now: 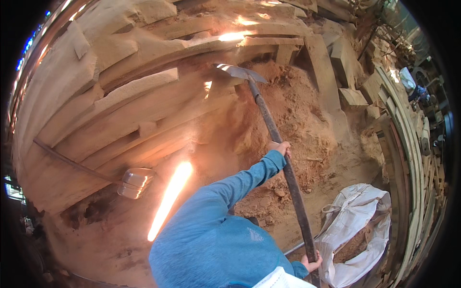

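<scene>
The head-worn fisheye looks down over the nearby blue top [211, 245] and long-handled tool [294, 188].

So over on my left there's a big messy stack of timber slabs [62, 103], all coated in tan dust and running up past the top of my view. A square metal shovel [136, 183] lies by the lower edge of it, shiny pan toward me, long thin handle slanting up across the wood. Just right of that pan I've got a blazing strip of sunlight [170, 201], plus a smaller bright patch [235, 36] on a beam up top. On my right, a chunky wood block [353, 97] sits near some long boards [410, 158] curving down the side, and a small whitish bundle [407, 78] shows beyond them, too blurry to make out.
</scene>
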